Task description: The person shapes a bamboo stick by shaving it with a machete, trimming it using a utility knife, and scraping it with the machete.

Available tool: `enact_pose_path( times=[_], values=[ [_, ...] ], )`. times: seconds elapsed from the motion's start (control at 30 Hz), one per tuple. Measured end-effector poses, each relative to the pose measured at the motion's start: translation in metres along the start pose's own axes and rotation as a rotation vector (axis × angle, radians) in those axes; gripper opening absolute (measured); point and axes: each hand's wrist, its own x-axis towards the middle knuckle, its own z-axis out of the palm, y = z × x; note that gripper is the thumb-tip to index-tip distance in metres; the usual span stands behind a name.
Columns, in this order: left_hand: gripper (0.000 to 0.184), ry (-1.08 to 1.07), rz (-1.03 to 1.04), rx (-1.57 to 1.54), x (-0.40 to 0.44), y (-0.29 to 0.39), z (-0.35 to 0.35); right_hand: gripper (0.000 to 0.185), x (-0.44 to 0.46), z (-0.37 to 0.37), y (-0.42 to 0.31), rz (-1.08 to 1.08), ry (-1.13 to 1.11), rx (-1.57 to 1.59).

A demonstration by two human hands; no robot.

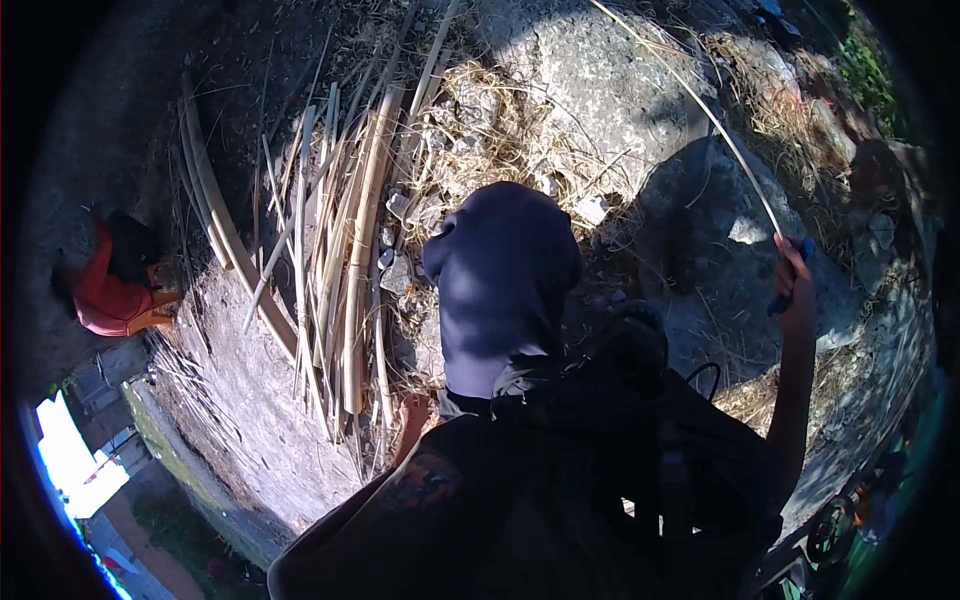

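Note:
My right hand [793, 272] is raised at the right, its fingers closed round the lower end of a long, thin, pale strip [727, 137]. The strip curves up and to the left, past the top edge of the view. Something blue [807, 249] shows at the same hand, partly hidden by the fingers. Low at the centre left, a small patch of bare skin lies beside the bundle of bamboo pieces [361, 270]. It may be my left hand [413, 412]; its fingers are too dark and small to make out, and so is anything in them.
Dark blue cloth [505, 285] covers the lap area at the centre. Dry shavings [500, 125] lie around a large pale rock [600, 75]. At the far left another person in red [108, 290] is near an orange seat [152, 310]. Longer bamboo pieces [228, 225] lie between.

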Motion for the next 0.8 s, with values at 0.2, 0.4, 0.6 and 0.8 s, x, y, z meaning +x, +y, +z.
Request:
enact_pose_path(
  times=[0.2, 0.4, 0.6, 0.8],
  values=[
    [0.046, -0.572, -0.541, -0.489, -0.207, -0.2, 0.228, 0.025, 0.014, -0.014, 0.006, 0.028, -0.006, 0.015],
    [0.056, -0.754, -1.031, -0.697, -0.349, -0.354, 0.272, 0.026, 0.005, -0.004, 0.001, 0.009, -0.017, 0.034],
    [0.06, -0.323, -0.878, -0.315, -0.246, -0.324, 0.265, 0.032, 0.0, 0.001, -0.001, 0.054, -0.015, 0.03],
    [0.058, -0.294, -0.854, -0.27, -0.203, -0.293, 0.271, 0.03, 0.009, -0.013, 0.004, 0.046, -0.073, 0.063]
  ],
)
